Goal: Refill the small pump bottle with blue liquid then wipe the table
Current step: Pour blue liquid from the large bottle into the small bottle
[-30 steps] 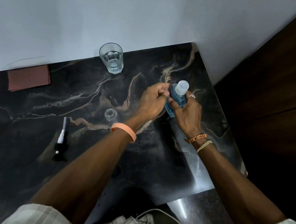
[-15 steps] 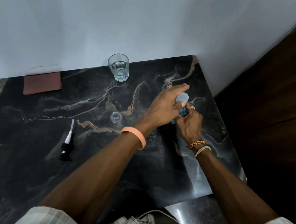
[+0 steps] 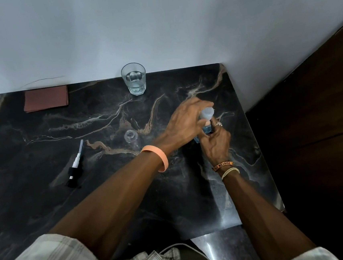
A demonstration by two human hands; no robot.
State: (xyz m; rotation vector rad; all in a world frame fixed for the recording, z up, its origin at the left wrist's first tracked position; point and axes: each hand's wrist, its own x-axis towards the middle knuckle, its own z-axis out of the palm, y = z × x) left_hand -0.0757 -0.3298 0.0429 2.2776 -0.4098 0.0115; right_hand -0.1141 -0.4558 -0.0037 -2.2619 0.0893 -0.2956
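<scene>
Only wristband (image 3: 222,165) lettering visible, unreadable; hands grip blue bottle (image 3: 206,129)

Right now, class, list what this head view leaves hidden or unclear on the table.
- Blue bottle: body mostly covered by the left hand and right hand; fill level unreadable.
- Its cap: the left hand's fingers curl over it; on or loose, cannot tell.
- Small clear bottle: too faint against the marble table to tell its contents.

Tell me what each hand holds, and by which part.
The right hand grips the blue liquid bottle round its body; the left hand holds its pale cap.
</scene>
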